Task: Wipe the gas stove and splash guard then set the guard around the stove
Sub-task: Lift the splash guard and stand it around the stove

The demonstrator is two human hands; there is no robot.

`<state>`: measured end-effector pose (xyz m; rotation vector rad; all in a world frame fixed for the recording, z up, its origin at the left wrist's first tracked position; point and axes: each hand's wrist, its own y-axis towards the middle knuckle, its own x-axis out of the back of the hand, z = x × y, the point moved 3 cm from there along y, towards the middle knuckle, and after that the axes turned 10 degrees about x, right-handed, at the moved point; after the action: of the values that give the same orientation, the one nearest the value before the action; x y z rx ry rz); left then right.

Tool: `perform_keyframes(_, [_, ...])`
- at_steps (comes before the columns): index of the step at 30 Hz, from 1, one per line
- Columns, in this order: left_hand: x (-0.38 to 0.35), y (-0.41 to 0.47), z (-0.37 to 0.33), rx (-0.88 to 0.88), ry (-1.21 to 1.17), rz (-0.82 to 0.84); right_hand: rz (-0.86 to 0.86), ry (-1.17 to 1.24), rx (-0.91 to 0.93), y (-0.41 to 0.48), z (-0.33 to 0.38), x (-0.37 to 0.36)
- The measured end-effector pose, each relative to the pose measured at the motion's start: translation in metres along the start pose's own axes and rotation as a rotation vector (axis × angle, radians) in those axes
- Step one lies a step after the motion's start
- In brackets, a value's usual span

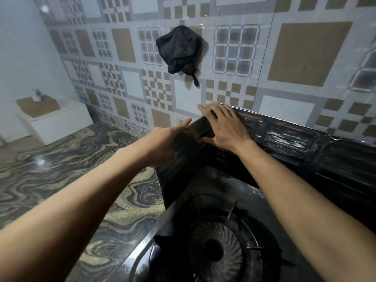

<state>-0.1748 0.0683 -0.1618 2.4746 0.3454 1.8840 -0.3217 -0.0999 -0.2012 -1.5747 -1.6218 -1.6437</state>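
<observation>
The black gas stove point(205, 180) fills the lower right, its round burner point(215, 247) under a pan support. A dark, glossy splash guard point(295, 139) stands upright along the stove's back and left side, against the tiled wall. My left hand point(162, 143) lies on the outer face of the guard's left panel, fingers stretched toward its top corner. My right hand point(223, 125) rests flat with spread fingers on the guard's corner, over the top edge. A dark cloth point(179, 49) hangs on a wall hook above; neither hand holds it.
A marbled grey-and-beige countertop point(61, 169) stretches to the left of the stove. At its far left end a white box-shaped block point(55, 121) carries a small white object point(36, 94). The patterned tile wall point(305, 58) rises directly behind the guard.
</observation>
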Motion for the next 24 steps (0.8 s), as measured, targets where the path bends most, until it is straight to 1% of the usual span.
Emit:
perform_keyframes(3, [-0.003, 0.002, -0.003, -0.012, -0.013, 0.002, -0.003, -0.001, -0.034, 0.000, -0.001, -0.003])
perform_keyframes(5, [-0.005, 0.004, -0.001, 0.011, 0.004, 0.029, 0.003, 0.002, -0.018, -0.001, 0.000, -0.004])
perform_keyframes(8, [-0.005, 0.004, 0.001, 0.032, 0.019, 0.024, 0.010, -0.029, -0.006, -0.006, 0.002, -0.004])
perform_keyframes(13, [-0.002, -0.003, -0.001, 0.051, -0.003, 0.063, 0.000, -0.027, -0.062, -0.006, 0.002, -0.008])
perform_keyframes(17, [0.002, -0.005, 0.001, 0.059, 0.002, 0.037, -0.006, -0.033, -0.078, -0.002, 0.004, -0.011])
perform_keyframes(24, [0.001, -0.005, 0.001, 0.095, -0.047, 0.038, 0.052, 0.029, -0.005, 0.002, 0.006, -0.003])
